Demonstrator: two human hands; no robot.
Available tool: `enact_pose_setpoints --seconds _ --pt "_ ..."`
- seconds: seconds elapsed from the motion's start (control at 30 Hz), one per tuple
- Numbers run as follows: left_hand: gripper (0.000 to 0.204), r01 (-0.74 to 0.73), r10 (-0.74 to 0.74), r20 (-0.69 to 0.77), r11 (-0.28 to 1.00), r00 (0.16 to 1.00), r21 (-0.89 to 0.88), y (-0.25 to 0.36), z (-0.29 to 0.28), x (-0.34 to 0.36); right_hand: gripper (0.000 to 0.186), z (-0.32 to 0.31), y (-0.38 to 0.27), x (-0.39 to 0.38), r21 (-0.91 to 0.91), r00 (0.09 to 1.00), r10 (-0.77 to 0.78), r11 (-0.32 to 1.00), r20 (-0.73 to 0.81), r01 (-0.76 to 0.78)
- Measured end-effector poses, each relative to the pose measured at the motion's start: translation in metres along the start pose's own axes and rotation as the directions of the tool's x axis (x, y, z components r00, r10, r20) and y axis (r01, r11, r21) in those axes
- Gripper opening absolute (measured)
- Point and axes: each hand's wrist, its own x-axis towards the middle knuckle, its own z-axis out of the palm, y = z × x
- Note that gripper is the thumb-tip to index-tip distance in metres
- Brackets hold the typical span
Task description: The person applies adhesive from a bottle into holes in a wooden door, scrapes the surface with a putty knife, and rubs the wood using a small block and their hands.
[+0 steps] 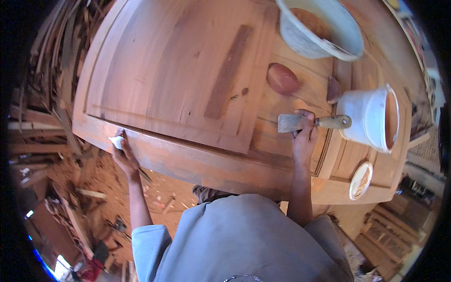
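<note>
One panelled door point(183, 89), left hand point(124, 156) at near edge gripping white object point(116, 142), right hand point(304, 135) over it gripping scraper point(290, 123)

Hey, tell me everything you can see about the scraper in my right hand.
The scraper has a broad, flat blade that looks like metal, grey-brown and stained, and a smeared handle with what looks like a hole near its end. It lies crosswise in the grip of the right hand, blade to the left, over the panelled wood. Its handle end overlaps the white bucket in view; whether they touch I can't tell.
</note>
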Motion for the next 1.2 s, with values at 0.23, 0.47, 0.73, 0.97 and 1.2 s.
enact_pose_setpoints --seconds 0.23,0.47,0.73,0.97,1.2 --pt "0.04 -0.068 0.067 0.009 0.974 0.998 0.217 0.011 0.003 0.005 0.032 -0.039 -0.008 -0.028 -0.135 0.978 -0.108 0.982 0.176 0.133" --pt "0.043 -0.056 0.232 -0.421 0.919 0.877 0.39 0.053 0.009 -0.028 0.032 -0.076 -0.021 -0.043 -0.4 0.816 -0.449 0.716 0.364 0.572" --pt "0.044 0.015 -0.022 -0.729 1.0 0.684 -0.016 0.108 0.031 -0.154 0.042 -0.107 -0.02 0.004 0.14 0.637 -0.321 0.938 0.701 0.318" --pt "0.044 0.135 -0.185 -0.811 0.982 0.555 -0.131 0.142 0.075 -0.321 0.063 -0.116 -0.044 0.05 -0.012 0.224 -0.094 0.902 0.97 0.433" --pt "0.043 0.495 -0.309 -0.879 0.863 0.363 -0.099 0.175 0.106 -0.573 0.035 -0.106 -0.008 0.065 -0.105 0.472 0.154 0.986 0.868 -0.13"
